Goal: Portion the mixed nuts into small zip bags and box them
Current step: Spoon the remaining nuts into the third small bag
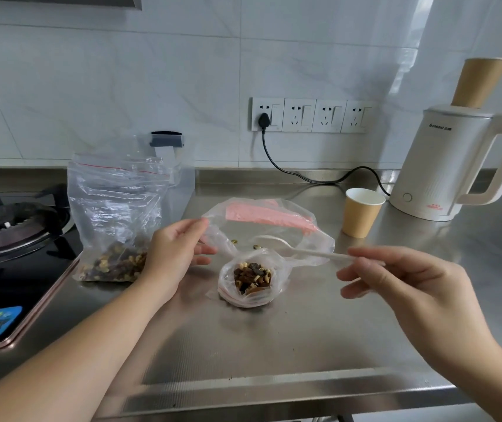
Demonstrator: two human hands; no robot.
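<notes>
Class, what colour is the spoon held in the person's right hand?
White, or off-white: the plastic spoon in the right hand shows best in the head view.

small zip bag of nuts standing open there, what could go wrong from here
The small zip bag stands open and unsupported on the steel counter, so it may tip and spill. The left hand pinches only the flat bag pack, not the small bag, so a nudge from the white spoon in the right hand could topple it. Two loose nuts already lie behind it; more may scatter.
</notes>
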